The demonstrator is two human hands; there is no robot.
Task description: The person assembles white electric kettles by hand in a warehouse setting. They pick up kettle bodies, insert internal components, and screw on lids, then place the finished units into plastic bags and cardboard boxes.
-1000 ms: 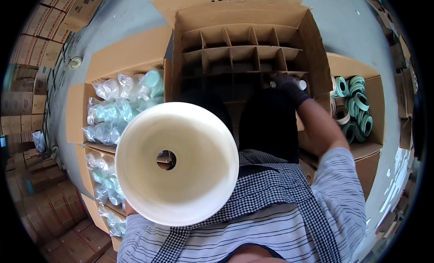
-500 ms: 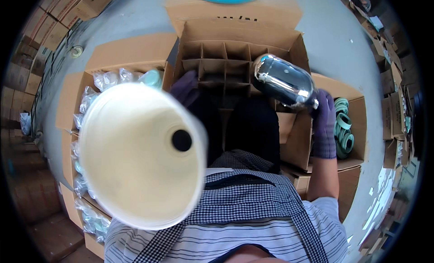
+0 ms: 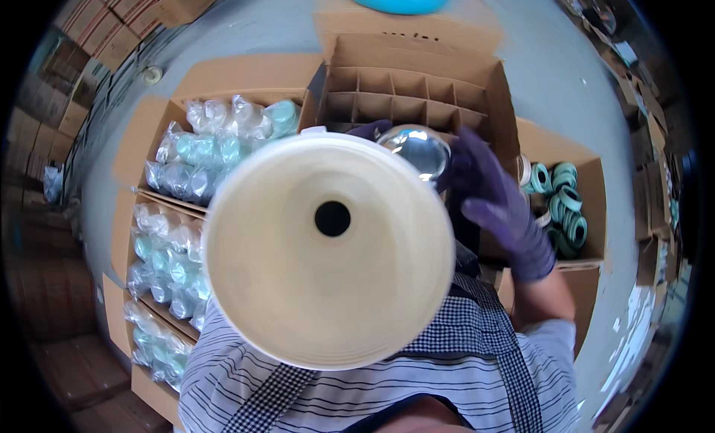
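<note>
A large cream hollow shell (image 3: 261,284), wide-mouthed with a round dark hole at its bottom, fills the middle of the view. Only a purple-gloved bit of my left hand (image 3: 370,129) shows past its far rim; the fingers are hidden, so its grip cannot be told. Right beside the rim, a silvered glass flask liner (image 3: 421,151) stands with its rounded end up, its lower part covered by the shell. At the liner's right side is my right hand (image 3: 499,195), also in a purple glove, open with thumb and fingers apart. Whether it touches the liner is unclear.
A divided cardboard carton (image 3: 417,49) stands open ahead. On the left, cartons hold plastic-wrapped pale green pieces (image 3: 208,146). Green and white rings (image 3: 566,202) fill a box on the right. A blue basin (image 3: 402,0) lies beyond; stacked cartons (image 3: 112,34) line the left.
The shell has moved right, up against the liner. The liner has swung from lying tilted to standing rounded end up. My right hand has opened off its narrow end; my left hand shifted right.
</note>
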